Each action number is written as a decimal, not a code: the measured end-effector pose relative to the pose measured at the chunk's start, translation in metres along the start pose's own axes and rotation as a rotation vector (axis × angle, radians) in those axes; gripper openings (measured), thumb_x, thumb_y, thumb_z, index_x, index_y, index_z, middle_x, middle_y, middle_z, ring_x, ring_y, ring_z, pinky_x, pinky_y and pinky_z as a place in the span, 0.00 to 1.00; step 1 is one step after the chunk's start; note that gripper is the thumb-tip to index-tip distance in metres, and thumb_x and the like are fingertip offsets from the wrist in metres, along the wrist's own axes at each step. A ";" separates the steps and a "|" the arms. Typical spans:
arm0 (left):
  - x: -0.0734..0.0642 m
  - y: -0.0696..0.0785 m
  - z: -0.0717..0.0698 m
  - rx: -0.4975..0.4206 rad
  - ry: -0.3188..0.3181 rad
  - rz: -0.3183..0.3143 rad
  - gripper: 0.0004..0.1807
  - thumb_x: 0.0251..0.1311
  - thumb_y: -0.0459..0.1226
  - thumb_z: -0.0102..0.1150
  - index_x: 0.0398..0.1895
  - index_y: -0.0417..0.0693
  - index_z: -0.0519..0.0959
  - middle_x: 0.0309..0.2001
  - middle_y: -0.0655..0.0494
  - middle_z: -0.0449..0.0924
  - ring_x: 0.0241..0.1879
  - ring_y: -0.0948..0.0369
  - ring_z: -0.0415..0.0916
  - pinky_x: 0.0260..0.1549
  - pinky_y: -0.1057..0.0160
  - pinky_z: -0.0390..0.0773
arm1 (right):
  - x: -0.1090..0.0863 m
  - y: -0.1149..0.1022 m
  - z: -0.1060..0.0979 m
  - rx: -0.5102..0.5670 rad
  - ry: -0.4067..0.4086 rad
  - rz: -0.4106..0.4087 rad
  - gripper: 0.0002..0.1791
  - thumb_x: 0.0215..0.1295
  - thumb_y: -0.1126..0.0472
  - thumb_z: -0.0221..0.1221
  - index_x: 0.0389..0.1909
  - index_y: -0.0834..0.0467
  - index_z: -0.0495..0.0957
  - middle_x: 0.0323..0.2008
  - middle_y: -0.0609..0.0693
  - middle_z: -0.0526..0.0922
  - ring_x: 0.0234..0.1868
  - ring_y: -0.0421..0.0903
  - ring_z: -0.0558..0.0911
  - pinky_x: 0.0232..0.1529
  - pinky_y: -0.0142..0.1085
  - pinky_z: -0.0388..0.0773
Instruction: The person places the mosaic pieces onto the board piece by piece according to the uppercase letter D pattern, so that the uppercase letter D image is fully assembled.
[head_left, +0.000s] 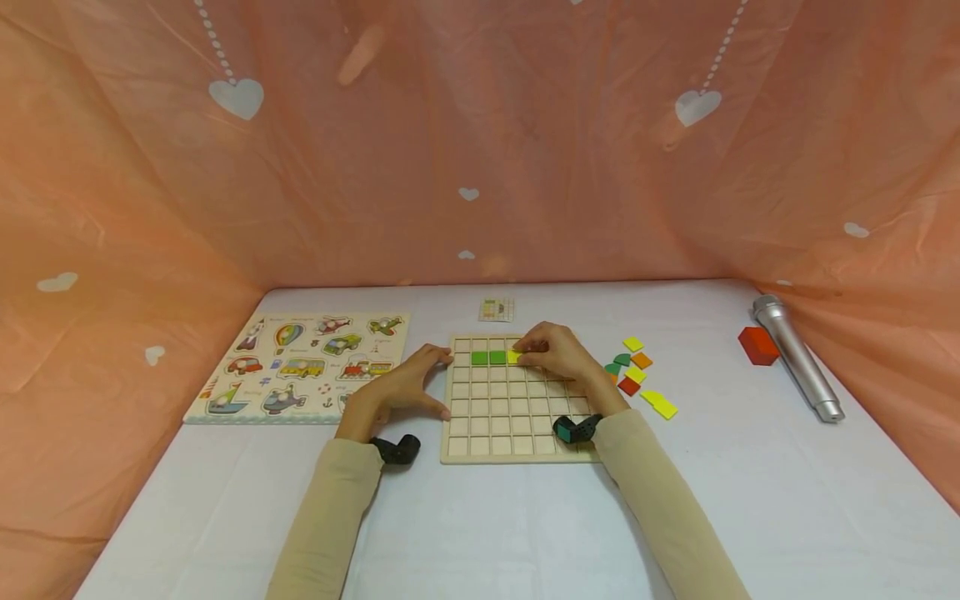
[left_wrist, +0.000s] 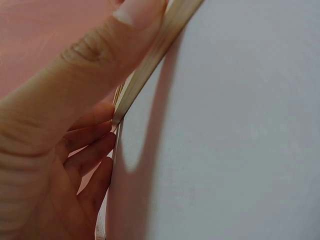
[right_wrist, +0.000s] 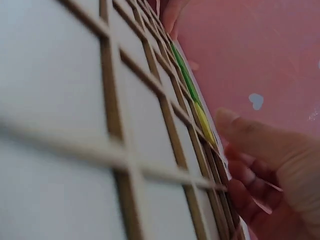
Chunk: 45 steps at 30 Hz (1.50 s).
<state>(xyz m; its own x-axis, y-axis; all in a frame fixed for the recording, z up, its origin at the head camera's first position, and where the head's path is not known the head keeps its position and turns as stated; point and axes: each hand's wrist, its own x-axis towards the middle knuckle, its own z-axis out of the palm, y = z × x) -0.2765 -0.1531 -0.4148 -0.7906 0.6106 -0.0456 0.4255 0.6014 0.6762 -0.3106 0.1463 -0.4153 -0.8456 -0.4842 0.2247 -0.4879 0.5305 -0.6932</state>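
Observation:
A wooden grid board (head_left: 501,427) lies in front of me. Two green square tiles (head_left: 488,357) sit side by side in its second row, followed by a yellow tile (head_left: 513,357). My right hand (head_left: 558,354) is at that yellow tile, its fingertips partly covering it in the head view. In the right wrist view the yellow tile (right_wrist: 204,121) lies in its cell, with the thumb (right_wrist: 240,127) just beside it. My left hand (head_left: 401,387) rests against the board's left edge, thumb and fingers spread. The left wrist view shows the left thumb (left_wrist: 95,55) against the wooden edge (left_wrist: 142,70).
Several loose coloured tiles (head_left: 630,386) lie right of the board. A small patterned card (head_left: 497,310) is behind it. At left lies a vehicle picture puzzle (head_left: 300,367). Far right are a red block (head_left: 758,346) and a silver microphone (head_left: 798,358). Pink curtain surrounds the table.

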 end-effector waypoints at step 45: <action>-0.001 0.000 0.001 -0.013 0.004 0.005 0.51 0.33 0.42 0.79 0.63 0.37 0.62 0.67 0.45 0.54 0.69 0.49 0.48 0.68 0.50 0.49 | -0.077 0.046 -0.093 -0.214 0.034 0.277 0.13 0.59 0.64 0.61 0.42 0.68 0.78 0.34 0.57 0.77 0.35 0.50 0.73 0.38 0.37 0.74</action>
<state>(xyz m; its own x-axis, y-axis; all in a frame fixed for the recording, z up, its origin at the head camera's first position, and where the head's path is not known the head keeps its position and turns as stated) -0.2751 -0.1534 -0.4150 -0.7900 0.6119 -0.0391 0.4239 0.5912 0.6861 -0.2879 0.2728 -0.4014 -0.9571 -0.2802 0.0733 -0.2704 0.7740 -0.5726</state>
